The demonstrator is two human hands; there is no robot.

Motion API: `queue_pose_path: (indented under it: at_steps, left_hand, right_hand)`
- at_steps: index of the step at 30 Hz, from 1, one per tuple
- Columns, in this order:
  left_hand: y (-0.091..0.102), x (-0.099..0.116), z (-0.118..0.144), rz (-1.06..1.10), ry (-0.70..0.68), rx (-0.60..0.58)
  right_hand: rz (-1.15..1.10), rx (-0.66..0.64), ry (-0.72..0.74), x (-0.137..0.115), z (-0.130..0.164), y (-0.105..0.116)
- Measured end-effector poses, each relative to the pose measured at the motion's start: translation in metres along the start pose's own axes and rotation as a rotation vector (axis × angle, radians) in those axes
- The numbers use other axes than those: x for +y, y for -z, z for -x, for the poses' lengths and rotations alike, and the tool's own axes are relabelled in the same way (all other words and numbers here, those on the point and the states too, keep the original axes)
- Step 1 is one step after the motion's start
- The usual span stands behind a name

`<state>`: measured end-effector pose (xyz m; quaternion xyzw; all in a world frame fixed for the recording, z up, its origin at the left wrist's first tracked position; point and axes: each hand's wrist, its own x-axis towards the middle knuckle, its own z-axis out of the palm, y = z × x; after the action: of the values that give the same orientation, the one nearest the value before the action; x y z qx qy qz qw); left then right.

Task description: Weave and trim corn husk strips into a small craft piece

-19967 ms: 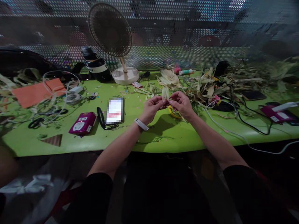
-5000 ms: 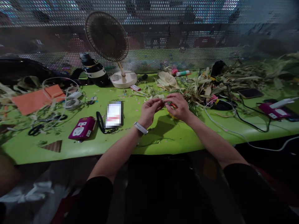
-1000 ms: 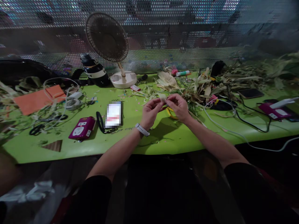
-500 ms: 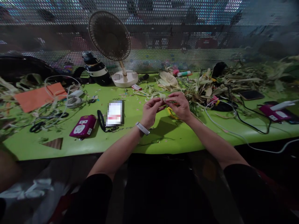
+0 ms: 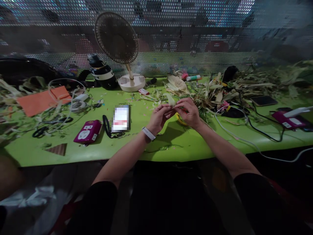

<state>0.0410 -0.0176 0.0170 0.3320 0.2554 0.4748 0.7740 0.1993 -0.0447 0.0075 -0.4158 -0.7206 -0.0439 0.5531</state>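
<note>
Both hands meet above the green table (image 5: 137, 147), pinching a small pale piece of corn husk (image 5: 170, 99) that points up and away from me. My left hand (image 5: 160, 117), with a white band on its wrist, has its fingers closed on the husk's lower end. From the other side, the thumb and fingertips of my right hand (image 5: 189, 112) are closed on the same end. Just under the hands lies a yellow ring-shaped thing (image 5: 180, 120), partly covered by my right hand. Behind them a larger dry husk (image 5: 176, 84) rests on the table.
A fan (image 5: 117, 39) and a black bottle (image 5: 104, 75) stand at the back. Left of my hands lie a phone (image 5: 121, 118), a purple box (image 5: 88, 132), scissors (image 5: 40, 131) and orange paper (image 5: 44, 100). Husks (image 5: 259, 81) heap up at right, near cables (image 5: 265, 135) and another phone (image 5: 264, 100).
The pale husk piece now stands up taller above my fingertips. My left hand has turned slightly, its fingers reaching more toward the right hand. The view has shifted a little.
</note>
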Motion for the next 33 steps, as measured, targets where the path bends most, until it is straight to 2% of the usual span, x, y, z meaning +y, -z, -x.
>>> queue_pose_path:
  at_steps: [4,7,10,13,15,20,27,33]
  left_hand:
    - [0.001,-0.003,0.002,-0.014,-0.064,-0.031]
    - [0.002,-0.006,0.004,-0.043,-0.106,-0.069]
    - [0.002,-0.007,0.004,-0.072,-0.121,-0.079]
    - [0.002,-0.007,0.003,-0.087,-0.119,-0.074]
    - [0.003,-0.007,0.001,-0.083,-0.123,-0.066]
    - [0.004,-0.008,-0.002,-0.079,-0.13,-0.023]
    - [0.002,-0.006,0.0,-0.084,-0.121,-0.023]
    - [0.001,-0.006,0.001,-0.038,-0.105,-0.07]
  right_hand:
    - [-0.042,0.063,-0.04,-0.005,-0.001,-0.002]
    - [-0.11,0.094,-0.135,-0.004,0.0,-0.005]
    - [-0.224,0.078,-0.266,-0.001,0.003,-0.009]
    - [-0.278,0.036,-0.32,0.001,0.005,-0.009]
    - [-0.267,0.027,-0.283,0.0,0.004,-0.007]
    - [-0.137,-0.002,-0.087,-0.001,-0.004,0.004]
    - [-0.103,0.014,-0.08,0.004,-0.005,0.004]
    - [-0.141,0.036,-0.069,0.001,-0.002,0.001]
